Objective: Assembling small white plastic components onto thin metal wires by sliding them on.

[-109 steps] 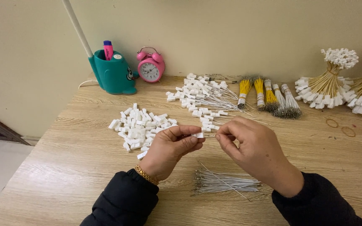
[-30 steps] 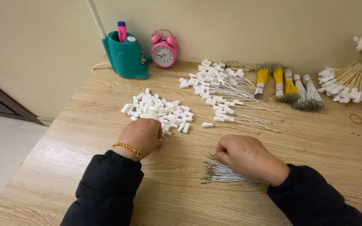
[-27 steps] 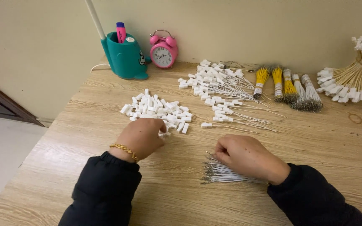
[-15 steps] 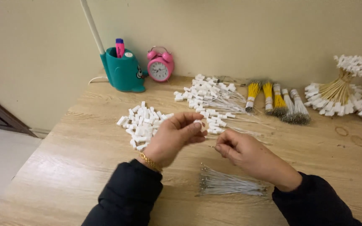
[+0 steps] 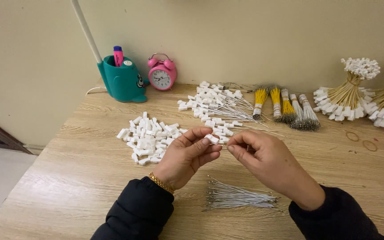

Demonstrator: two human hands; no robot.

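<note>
My left hand [image 5: 186,156] pinches a small white plastic connector [image 5: 212,138] between thumb and forefinger, held above the wooden table [image 5: 67,178]. My right hand [image 5: 267,162] pinches a thin white wire right beside that connector, fingertips nearly touching the left ones. A pile of loose white connectors [image 5: 150,138] lies just left of my left hand. A bundle of white wires [image 5: 238,199] lies on the table below and between my wrists. Further back sits a heap of wires with connectors fitted [image 5: 216,106].
A teal pen holder [image 5: 122,80] and a pink alarm clock [image 5: 162,73] stand against the wall at the back left. Yellow and white wire bundles [image 5: 285,106] and tied bunches with white ends [image 5: 356,91] lie at the back right. Rubber bands [image 5: 370,144] lie at right.
Both hands lifted off the table, left from the connector pile and right from the wire bundle, and came together at the middle with a connector and a wire. The camera view shifted slightly.
</note>
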